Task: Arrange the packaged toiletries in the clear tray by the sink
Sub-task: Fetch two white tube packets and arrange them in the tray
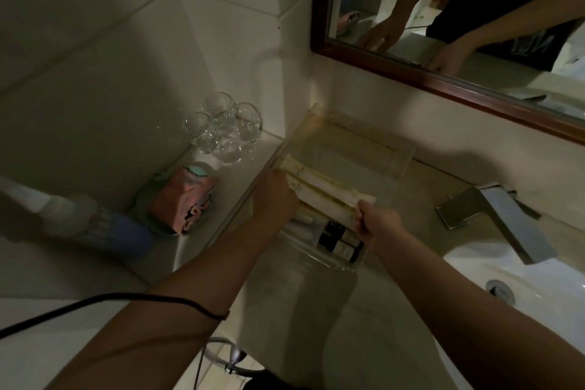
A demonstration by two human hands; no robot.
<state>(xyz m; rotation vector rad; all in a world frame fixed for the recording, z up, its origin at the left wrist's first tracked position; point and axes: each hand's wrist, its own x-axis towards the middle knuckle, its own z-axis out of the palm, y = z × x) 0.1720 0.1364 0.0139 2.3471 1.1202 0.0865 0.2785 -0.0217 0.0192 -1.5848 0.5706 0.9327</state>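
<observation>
A clear tray (397, 152) lies on the counter left of the sink, against the wall under the mirror. Across its middle lie two or three long cream toiletry packets (323, 188), side by side. My left hand (275, 199) grips their left ends at the tray's left wall. My right hand (378, 222) pinches their right ends. Below the packets, in the tray's near part, sit small dark bottles (337, 239) and a white tube (304, 218), partly hidden by my hands. The far part of the tray holds nothing.
Several upturned clear glasses (223, 127) stand on a ledge left of the tray. A pink folded cloth (183, 198) rests on a round dish, beside a blue-and-white bottle (95, 225). A chrome tap (500, 222) overhangs the white basin (538, 282). A black cable (104, 301) crosses my left forearm.
</observation>
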